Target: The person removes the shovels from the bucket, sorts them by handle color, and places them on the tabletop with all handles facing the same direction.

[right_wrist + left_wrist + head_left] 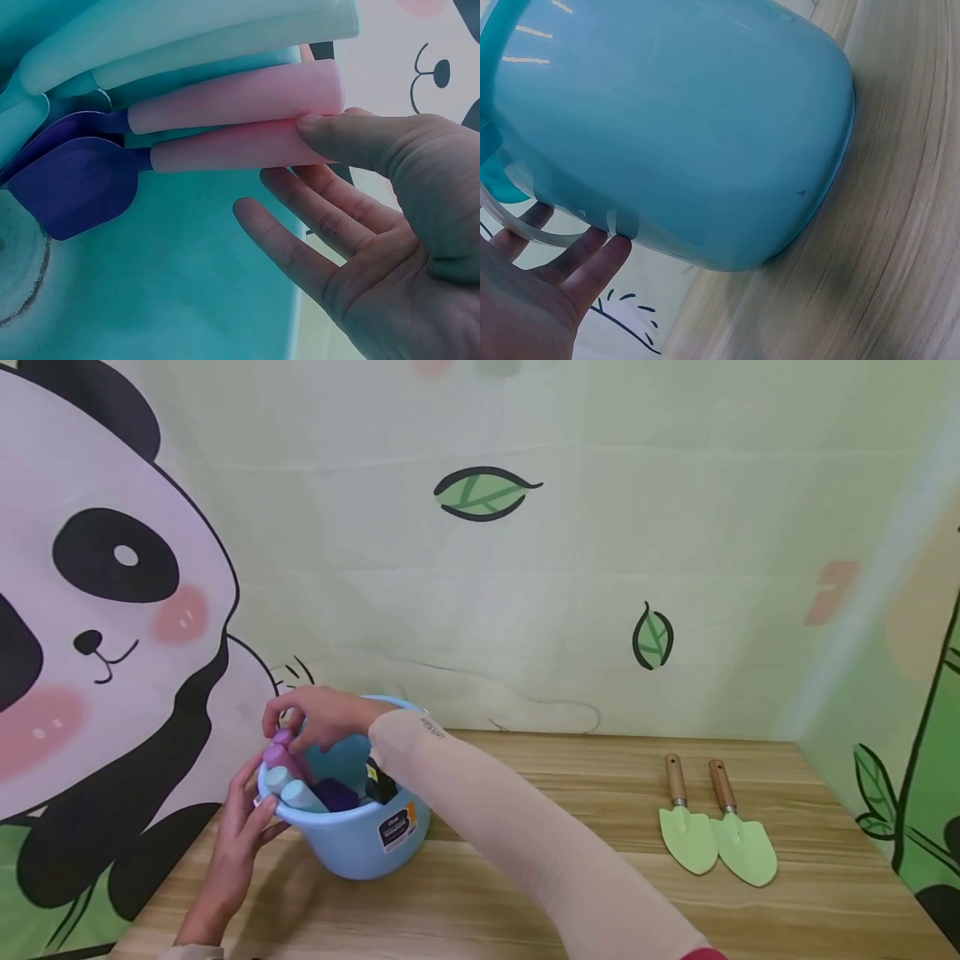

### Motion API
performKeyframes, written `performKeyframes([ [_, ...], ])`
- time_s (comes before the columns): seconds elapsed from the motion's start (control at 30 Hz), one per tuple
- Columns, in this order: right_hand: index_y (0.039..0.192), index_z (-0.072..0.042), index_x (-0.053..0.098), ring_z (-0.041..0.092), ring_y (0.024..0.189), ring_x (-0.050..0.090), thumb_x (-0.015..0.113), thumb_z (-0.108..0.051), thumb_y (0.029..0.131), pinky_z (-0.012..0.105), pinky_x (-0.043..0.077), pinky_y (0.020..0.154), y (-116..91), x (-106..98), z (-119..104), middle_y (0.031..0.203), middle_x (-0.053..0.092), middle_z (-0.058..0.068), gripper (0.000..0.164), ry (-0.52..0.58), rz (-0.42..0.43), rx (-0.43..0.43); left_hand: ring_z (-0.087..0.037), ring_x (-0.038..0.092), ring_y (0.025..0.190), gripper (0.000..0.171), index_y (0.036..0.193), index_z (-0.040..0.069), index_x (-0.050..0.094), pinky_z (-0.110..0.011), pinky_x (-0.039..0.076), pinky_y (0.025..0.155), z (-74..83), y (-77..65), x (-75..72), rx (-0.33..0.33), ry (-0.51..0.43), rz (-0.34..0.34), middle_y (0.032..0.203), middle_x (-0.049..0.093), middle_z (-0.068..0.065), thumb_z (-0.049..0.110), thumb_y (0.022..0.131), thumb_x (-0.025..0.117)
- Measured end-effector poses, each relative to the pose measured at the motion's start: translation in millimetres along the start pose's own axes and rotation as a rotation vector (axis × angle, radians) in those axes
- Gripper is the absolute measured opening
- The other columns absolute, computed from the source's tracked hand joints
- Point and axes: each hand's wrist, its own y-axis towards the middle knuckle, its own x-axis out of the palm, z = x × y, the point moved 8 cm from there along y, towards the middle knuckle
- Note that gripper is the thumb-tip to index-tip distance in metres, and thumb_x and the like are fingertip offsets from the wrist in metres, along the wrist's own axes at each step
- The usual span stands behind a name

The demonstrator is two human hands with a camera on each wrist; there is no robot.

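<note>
A light blue bucket stands on the wooden table at left. Inside it lean two small shovels with pink-purple handles and dark purple blades, and others with light blue handles. My right hand reaches over the rim; thumb and a finger pinch the end of the lower pink-handled shovel in the right wrist view. Beside that one lies the second pink-handled shovel. My left hand holds the bucket's left side by the rim, its fingertips against the outer wall near the white bail handle.
Two green trowels with wooden handles lie side by side at the right of the table. A black object is in the bucket's front right. Behind the table hangs a backdrop with a panda and leaves.
</note>
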Motion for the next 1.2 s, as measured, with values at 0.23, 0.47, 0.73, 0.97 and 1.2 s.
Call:
performKeyframes([
  [0.23,0.109,-0.021,0.066,0.011,0.092,0.062,0.074,-0.003,0.093,0.025,0.059,0.071,0,0,-3,0.109,0.066,-0.001,0.026,-0.031,0.026,-0.011,-0.002,0.057,0.119,0.058,0.163,0.022,0.021,-0.022,0.057,0.083,0.2,0.7,0.5,-0.005,0.005,-0.002,0.157,0.029,-0.016,0.016,0.109,0.041],
  [0.47,0.11,-0.021,0.067,0.011,0.094,0.061,0.073,-0.003,0.094,0.025,0.059,0.072,-1,0,-2,0.112,0.066,-0.001,0.025,-0.027,0.033,-0.011,-0.001,0.057,0.12,0.058,0.163,0.022,0.021,-0.022,0.057,0.083,0.5,1.3,1.0,-0.008,0.009,-0.006,0.158,0.028,-0.019,0.016,0.109,0.041],
  [0.73,0.108,-0.021,0.066,0.011,0.092,0.062,0.073,-0.005,0.095,0.025,0.059,0.072,-1,-3,-1,0.111,0.066,0.0,0.021,-0.016,0.056,-0.02,-0.002,0.057,0.12,0.058,0.163,0.021,0.022,-0.022,0.057,0.084,0.4,2.3,0.9,-0.005,0.002,-0.005,0.155,0.032,-0.012,0.016,0.109,0.041],
  [0.97,0.111,-0.019,0.066,0.01,0.09,0.063,0.073,-0.006,0.095,0.023,0.059,0.07,-4,-13,1,0.111,0.065,-0.001,0.021,-0.033,0.106,-0.056,-0.002,0.056,0.12,0.058,0.163,0.021,0.022,-0.022,0.057,0.083,0.6,0.9,1.4,0.001,0.002,-0.004,0.154,0.033,-0.009,0.015,0.109,0.041],
  [1.2,0.115,-0.02,0.065,0.014,0.087,0.067,0.072,-0.007,0.096,0.021,0.058,0.067,-11,-29,0,0.112,0.065,0.001,0.024,-0.038,0.176,-0.056,-0.003,0.058,0.119,0.058,0.163,0.02,0.022,-0.022,0.057,0.083,1.6,0.2,1.5,0.005,0.009,0.003,0.154,0.033,-0.011,0.015,0.109,0.041],
])
